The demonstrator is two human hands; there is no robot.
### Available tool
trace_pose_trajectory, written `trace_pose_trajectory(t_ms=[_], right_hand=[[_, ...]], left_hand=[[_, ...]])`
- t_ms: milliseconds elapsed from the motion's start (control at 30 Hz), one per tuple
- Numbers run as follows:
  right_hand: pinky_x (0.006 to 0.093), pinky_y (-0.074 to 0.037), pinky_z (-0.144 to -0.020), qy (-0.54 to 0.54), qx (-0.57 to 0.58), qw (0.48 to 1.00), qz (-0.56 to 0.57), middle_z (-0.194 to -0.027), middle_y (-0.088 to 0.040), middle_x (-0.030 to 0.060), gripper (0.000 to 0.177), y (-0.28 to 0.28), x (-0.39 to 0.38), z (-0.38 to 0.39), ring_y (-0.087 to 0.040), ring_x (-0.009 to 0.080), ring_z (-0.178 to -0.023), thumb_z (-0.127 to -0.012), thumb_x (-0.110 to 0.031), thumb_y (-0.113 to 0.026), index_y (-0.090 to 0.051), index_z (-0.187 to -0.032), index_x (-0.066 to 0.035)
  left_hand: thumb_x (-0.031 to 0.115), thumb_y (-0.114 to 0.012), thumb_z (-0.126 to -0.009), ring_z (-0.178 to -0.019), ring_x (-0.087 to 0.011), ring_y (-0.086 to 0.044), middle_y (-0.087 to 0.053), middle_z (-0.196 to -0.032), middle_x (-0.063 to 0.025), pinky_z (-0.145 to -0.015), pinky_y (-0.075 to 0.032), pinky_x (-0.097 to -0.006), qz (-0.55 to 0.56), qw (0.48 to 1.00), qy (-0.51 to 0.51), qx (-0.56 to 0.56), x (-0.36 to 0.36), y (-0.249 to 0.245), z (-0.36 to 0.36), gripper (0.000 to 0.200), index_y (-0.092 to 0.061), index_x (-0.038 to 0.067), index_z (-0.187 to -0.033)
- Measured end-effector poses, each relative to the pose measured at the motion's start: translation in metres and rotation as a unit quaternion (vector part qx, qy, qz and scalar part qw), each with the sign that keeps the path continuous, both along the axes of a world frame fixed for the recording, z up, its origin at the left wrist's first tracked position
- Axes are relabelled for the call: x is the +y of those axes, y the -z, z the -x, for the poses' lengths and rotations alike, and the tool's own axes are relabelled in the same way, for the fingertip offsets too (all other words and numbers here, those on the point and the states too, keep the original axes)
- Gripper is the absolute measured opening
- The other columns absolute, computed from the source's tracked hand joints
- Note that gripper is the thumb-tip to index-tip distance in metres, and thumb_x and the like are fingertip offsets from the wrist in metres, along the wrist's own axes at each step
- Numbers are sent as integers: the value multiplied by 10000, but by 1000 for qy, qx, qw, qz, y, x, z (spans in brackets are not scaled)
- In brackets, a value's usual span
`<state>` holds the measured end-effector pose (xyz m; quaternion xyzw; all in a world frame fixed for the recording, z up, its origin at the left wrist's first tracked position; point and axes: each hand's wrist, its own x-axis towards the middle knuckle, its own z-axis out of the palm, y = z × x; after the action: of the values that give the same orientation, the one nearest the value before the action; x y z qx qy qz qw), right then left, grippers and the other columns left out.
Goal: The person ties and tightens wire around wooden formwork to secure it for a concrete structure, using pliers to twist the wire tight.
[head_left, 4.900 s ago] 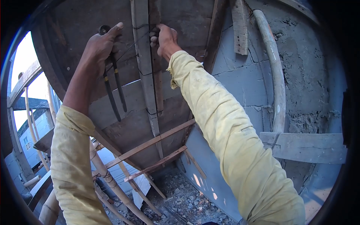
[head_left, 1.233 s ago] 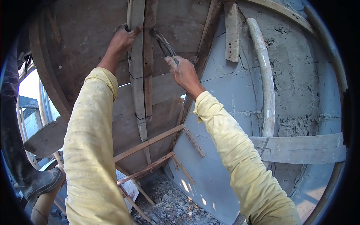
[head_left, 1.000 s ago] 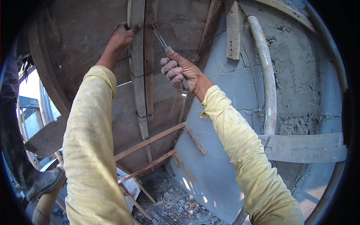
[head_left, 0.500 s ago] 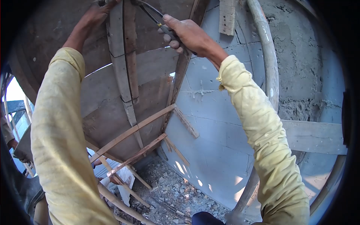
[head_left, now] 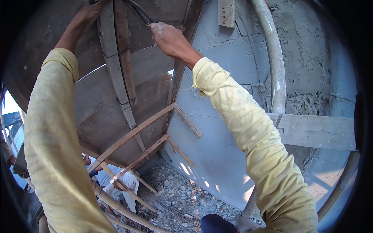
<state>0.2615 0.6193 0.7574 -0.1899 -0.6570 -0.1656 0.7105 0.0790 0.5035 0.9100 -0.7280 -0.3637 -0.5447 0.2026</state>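
My right hand (head_left: 171,39) is raised and closed around the dark handles of a pair of pincers (head_left: 139,12), whose jaws reach up toward the vertical wooden batten (head_left: 116,66) on the plank formwork (head_left: 97,105). My left hand (head_left: 86,13) reaches up at the top left and presses against the batten's left side; its fingers are partly cut off by the frame edge. Both arms wear pale yellow sleeves.
A grey block wall (head_left: 233,77) stands to the right with a bamboo pole (head_left: 274,58) and a horizontal plank (head_left: 318,132) against it. Thin diagonal wooden braces (head_left: 136,132) cross below. Rubble (head_left: 178,194) covers the ground far beneath. Another person (head_left: 87,161) is partly visible at lower left.
The pincers went from my left hand to my right hand. Both hands have moved higher in view, and the camera has tilted down, showing more ground.
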Motion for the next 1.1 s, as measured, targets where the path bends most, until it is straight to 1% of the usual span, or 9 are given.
trace_pose_trajectory(t_ms=[67,200,333,467,567,600,733,933,1100], right_hand=[[466,-505,-767,82,53,995,6,-816,-661,244,501,3,-23,-4,-640,416,-758,-1011,-403,-393,-601,-1001,52],[328,-530,-485,-170,-33,955,241,-749,-666,127,368,2,-85,-4,-631,174,-547,-930,-332,-639,-595,-904,33],[180,-472,-402,-683,-91,627,364,-654,-552,-43,272,-12,-74,-15,-543,13,-500,-856,-232,-762,-509,-842,-133],[278,-529,-497,-516,-99,774,354,-745,-632,36,304,-12,-66,-16,-611,108,-570,-855,-288,-739,-563,-936,-55],[402,-548,-694,13,32,997,68,-795,-675,161,488,4,-69,-17,-678,277,-734,-866,-366,-686,-570,-1083,56],[459,-499,-831,107,18,994,27,-881,-673,272,599,5,-76,-22,-663,405,-881,-904,-414,-605,-547,-1156,126],[444,-528,-711,180,-108,973,91,-978,-671,262,627,-13,-95,-48,-682,367,-808,-971,-479,-497,-593,-1096,127],[211,-529,-561,-400,-202,832,328,-899,-667,118,641,-37,-81,-85,-675,128,-769,-984,-547,-458,-606,-1093,68],[264,-578,-624,62,-220,961,155,-834,-670,111,641,-49,-85,-92,-658,135,-718,-996,-527,-433,-578,-1136,82]], left_hand=[[681,-623,-814,-1191,-300,-544,-574,-1289,-184,-1038,-384,-400,-45,997,-25,59,24,-22,18,893,-501,-27,-1343],[695,-609,-816,-1126,-256,-585,-621,-1239,-144,-1019,-390,-358,-56,993,-17,106,35,-34,26,865,-567,-17,-1306],[631,-681,-802,-1061,-259,-633,-665,-1143,-177,-934,-465,-373,-53,994,29,96,34,-36,24,817,-606,-77,-1203],[625,-691,-800,-1056,-249,-629,-670,-1123,-178,-933,-464,-360,-71,993,50,80,26,-25,18,817,-605,-86,-1191],[632,-707,-780,-1069,-258,-623,-663,-1134,-194,-944,-458,-361,-86,992,61,67,21,-18,13,854,-589,-98,-1207],[640,-705,-775,-1077,-266,-621,-660,-1140,-200,-950,-457,-365,-94,992,55,64,25,-19,14,867,-585,-98,-1214],[691,-622,-807,-1179,-279,-570,-610,-1265,-177,-1027,-404,-377,-51,996,6,67,42,-34,23,879,-549,-27,-1309],[730,-601,-783,-1214,-283,-557,-598,-1292,-185,-1048,-385,-372,-39,998,-24,48,35,-25,20,922,-552,-16,-1322],[764,-581,-779,-1355,-379,-398,-395,-1468,-256,-1094,-346,-473,-24,997,-69,-20,-1,6,0,1076,-318,-34,-1451]])
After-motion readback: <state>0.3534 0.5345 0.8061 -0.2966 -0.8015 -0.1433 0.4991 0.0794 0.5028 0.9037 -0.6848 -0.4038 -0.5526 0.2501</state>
